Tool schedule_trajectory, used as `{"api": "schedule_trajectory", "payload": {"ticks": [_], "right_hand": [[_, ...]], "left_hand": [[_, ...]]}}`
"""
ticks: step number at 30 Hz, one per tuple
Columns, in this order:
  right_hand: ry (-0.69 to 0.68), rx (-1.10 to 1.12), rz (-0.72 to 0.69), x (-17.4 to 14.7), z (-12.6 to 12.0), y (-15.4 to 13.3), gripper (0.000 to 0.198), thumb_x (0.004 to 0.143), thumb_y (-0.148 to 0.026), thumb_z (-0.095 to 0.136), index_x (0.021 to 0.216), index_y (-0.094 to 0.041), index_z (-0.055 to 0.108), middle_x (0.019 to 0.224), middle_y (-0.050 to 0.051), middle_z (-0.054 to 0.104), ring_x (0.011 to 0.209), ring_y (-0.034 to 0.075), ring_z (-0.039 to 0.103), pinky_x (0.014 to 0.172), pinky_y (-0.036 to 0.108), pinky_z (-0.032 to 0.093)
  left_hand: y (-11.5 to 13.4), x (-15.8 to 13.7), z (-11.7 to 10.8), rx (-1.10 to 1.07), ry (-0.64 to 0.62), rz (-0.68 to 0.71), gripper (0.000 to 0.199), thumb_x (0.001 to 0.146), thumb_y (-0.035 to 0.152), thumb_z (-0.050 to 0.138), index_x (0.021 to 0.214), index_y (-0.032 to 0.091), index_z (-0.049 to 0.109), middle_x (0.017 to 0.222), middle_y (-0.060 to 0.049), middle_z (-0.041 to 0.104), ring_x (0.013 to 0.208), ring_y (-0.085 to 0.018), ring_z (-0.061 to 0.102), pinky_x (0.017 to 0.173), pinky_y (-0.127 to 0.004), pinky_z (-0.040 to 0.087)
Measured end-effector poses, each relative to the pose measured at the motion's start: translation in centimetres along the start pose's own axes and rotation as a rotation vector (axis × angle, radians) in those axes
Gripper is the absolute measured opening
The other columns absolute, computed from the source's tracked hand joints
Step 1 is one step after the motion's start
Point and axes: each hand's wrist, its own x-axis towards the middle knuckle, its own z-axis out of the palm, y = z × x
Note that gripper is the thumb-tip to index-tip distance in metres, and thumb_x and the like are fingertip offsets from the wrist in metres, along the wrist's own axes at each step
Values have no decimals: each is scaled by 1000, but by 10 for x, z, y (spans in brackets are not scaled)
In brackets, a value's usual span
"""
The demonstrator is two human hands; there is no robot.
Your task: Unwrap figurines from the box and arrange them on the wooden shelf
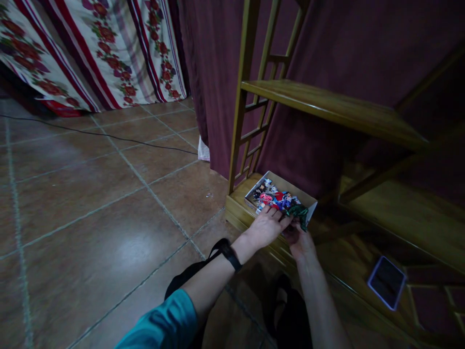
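A shallow cardboard box (311,204) stands on the low wooden shelf. In it lies a jumble of small colourful pieces (267,198) in red, black, white and blue, too small to name surely. My left hand (267,227), with a black band at the wrist, is at the box's near side, its fingers bent over the rim and what they grip hidden. Beside it my right hand (298,238) is closed at the near right corner on a dark green crumpled-looking piece (298,212). The fingertips of both hands nearly meet at that piece.
A wooden shelf unit (308,94) with a lattice side rises above the box, its upper board overhanging. A tablet-like dark panel (388,282) lies to the right. Dark red curtain (221,97) hangs behind. A black cable (109,138) crosses the tiled floor (109,232).
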Motion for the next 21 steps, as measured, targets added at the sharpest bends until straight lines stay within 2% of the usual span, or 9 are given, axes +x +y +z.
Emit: {"api": "schedule_trajectory", "payload": {"ticks": [3, 10, 16, 21], "right_hand": [[-25, 17, -17, 0, 1, 2, 14, 61, -19, 68, 72, -21, 59, 76, -5, 65, 69, 10, 60, 62, 22, 51], [-116, -12, -35, 0, 1, 1, 13, 68, -21, 61, 81, -23, 61, 89, -2, 66, 84, 12, 61, 74, 25, 51], [-177, -60, -29, -2, -6, -3, 21, 76, -30, 52, 96, -25, 60, 104, 2, 64, 94, 15, 60, 80, 32, 51], [-209, -162, -72, -6, -21, -6, 21, 77, -31, 51, 95, -25, 60, 100, 4, 65, 96, 17, 59, 85, 35, 49]], "left_hand": [[0, -2, -2, 34, -6, 22, 32, 89, 21, 34, 119, 20, 45, 90, -9, 56, 91, -19, 49, 82, -36, 34], [5, -5, -9, 88, 0, 30, 32, 89, 20, 34, 119, 23, 45, 94, -9, 54, 92, -19, 49, 85, -38, 34], [15, -9, -6, 164, 108, 51, 34, 87, 19, 39, 120, 23, 44, 109, -12, 53, 103, -21, 48, 94, -47, 29], [26, -17, -8, 213, 167, 63, 31, 87, 21, 40, 116, 19, 48, 118, -16, 51, 110, -25, 47, 96, -54, 26]]}}
